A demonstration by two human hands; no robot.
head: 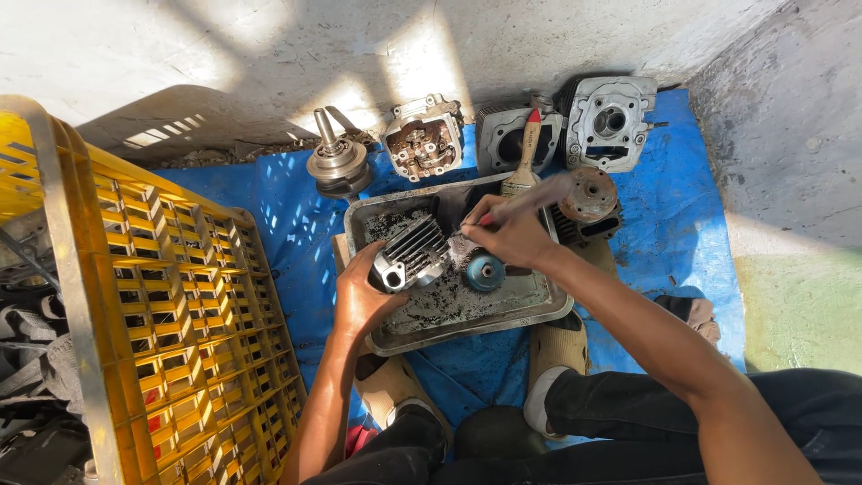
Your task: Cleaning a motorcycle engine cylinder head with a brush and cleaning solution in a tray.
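Fingers of the left hand [364, 296] are wrapped round the near end of a finned metal cylinder part [411, 256], tilting it over a shallow metal tray [539, 310] of dark, gritty liquid, while the right hand [512, 235] is clenched on a red-handled brush [530, 202] — blurred, its bristle end against the fins. The part looks like cast metal: heavy for its bulk, rigid, and probably slick with oily grime, so a grip across the solid end face seems safer than pinching the thin fins, which could bend or cut. A small blue round piece [485, 271] lies in the tray just beside the part, under the right wrist. Beyond the tray, on a blue tarp [296, 202], lie a second paintbrush [524, 154], a crankshaft [337, 160], a rusty cylinder head [422, 139], a grey cylinder block [505, 136], a pale engine cover [611, 121] and a rusty round disc [588, 193]. A yellow plastic crate [171, 314] crowds the left side — close to the left elbow.
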